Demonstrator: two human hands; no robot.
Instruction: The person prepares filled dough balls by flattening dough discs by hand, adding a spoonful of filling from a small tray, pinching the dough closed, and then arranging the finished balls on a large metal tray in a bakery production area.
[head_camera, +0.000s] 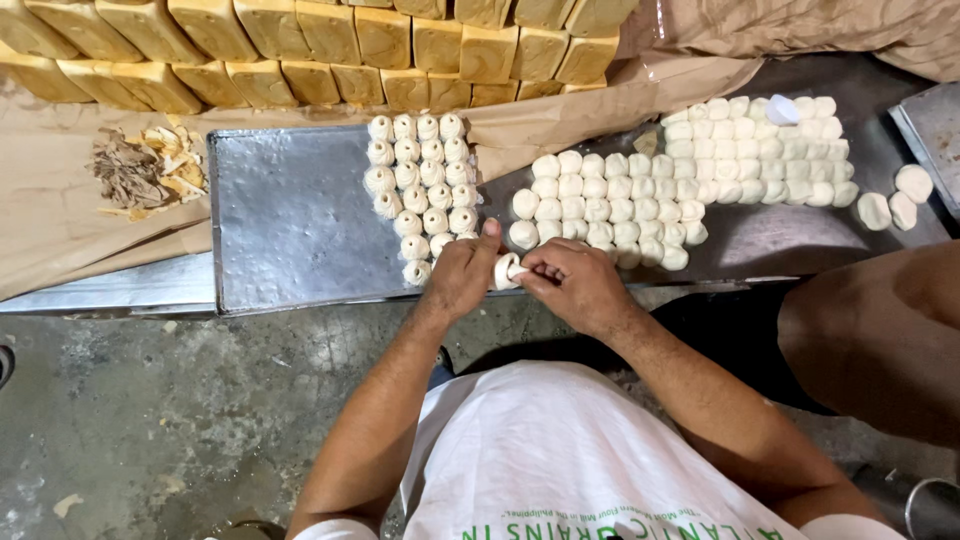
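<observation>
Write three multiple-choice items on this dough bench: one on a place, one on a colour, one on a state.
1. Where do the shaped dough pieces lie?
A. on the metal tray
B. on the floor
C. on the loaves

2. What colour are the baked loaves at the top?
A. green
B. golden yellow
C. black

3. What is the state of the dough piece at the hands?
A. lying alone on the tray
B. held between both hands
C. dropped on the floor

Answers: 1 A, they sit in rows on the metal tray. 2 B, their crusts are golden. 3 B, left hand and right hand both grip it.
</observation>
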